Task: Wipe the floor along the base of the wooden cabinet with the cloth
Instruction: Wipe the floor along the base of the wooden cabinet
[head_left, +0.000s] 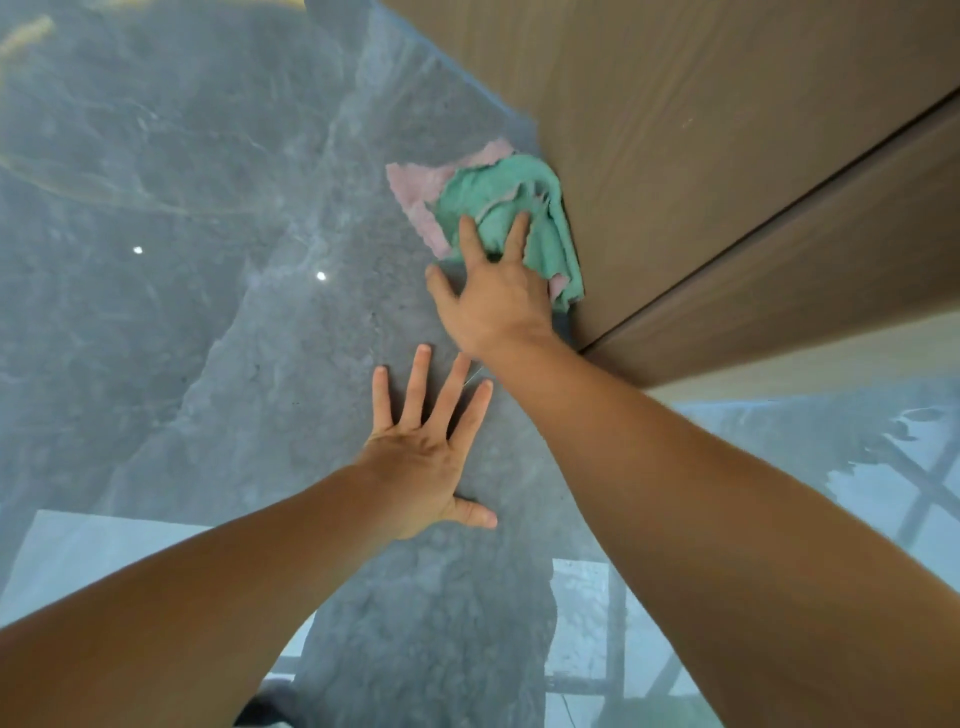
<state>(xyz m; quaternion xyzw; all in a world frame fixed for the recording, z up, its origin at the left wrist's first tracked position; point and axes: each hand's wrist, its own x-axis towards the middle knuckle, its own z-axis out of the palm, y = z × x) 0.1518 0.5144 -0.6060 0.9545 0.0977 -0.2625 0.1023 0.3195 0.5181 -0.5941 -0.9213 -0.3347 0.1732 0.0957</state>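
A crumpled cloth (498, 202), green on one side and pink on the other, lies on the glossy grey floor (234, 260) right against the base of the wooden cabinet (701, 156). My right hand (491, 291) presses flat on the cloth's near edge, with fingers spread over the green part. My left hand (426, 447) rests palm down on the bare floor just nearer to me, fingers spread, holding nothing.
The cabinet's brown front fills the upper right, with a dark seam (779, 208) between two panels. The polished floor mirrors ceiling lights (321, 276) and a window frame (597, 649) near the bottom.
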